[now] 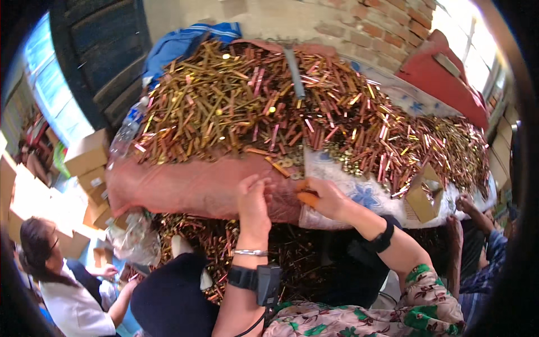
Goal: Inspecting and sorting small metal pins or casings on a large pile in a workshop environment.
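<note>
Over the pink-red sheet at the front of the heap, my left hand is raised with its fingers loosely bent and apart; nothing shows in them. My right hand, to its right, grips some copper-orange metal strips; their exact number is hidden by the fingers. Just beyond both hands lie a loose strip and several small round washers. Behind these rises a wide heap of shiny copper-coloured metal strips.
A grey bar stands in the heap. White flowered cloth and a cardboard box lie to the right, near another person's hands. A person in white works at lower left. More strips lie below. A plastic bottle rests left.
</note>
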A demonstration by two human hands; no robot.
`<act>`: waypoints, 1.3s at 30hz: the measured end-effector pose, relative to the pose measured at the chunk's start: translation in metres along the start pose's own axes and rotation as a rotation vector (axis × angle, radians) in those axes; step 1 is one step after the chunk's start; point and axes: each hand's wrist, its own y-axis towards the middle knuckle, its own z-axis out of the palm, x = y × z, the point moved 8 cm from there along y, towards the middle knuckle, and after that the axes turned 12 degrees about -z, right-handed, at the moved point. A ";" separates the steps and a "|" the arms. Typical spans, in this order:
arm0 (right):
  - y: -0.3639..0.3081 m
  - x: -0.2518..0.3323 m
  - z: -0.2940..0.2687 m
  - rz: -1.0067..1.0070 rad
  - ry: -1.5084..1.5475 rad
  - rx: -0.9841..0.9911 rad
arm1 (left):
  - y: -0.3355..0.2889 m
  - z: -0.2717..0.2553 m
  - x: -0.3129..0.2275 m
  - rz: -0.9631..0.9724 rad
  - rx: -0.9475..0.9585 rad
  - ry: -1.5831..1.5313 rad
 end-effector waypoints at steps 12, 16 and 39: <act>0.109 -0.029 0.008 -0.235 -0.233 -0.163 | 0.028 -0.010 0.017 -0.026 -0.042 0.123; 0.142 -0.027 0.037 -0.284 -0.412 -0.056 | 0.028 -0.012 0.017 -0.044 -0.058 0.140; 0.046 -0.014 -0.017 -0.299 -0.010 -0.297 | 0.026 -0.010 0.030 -0.288 0.151 0.028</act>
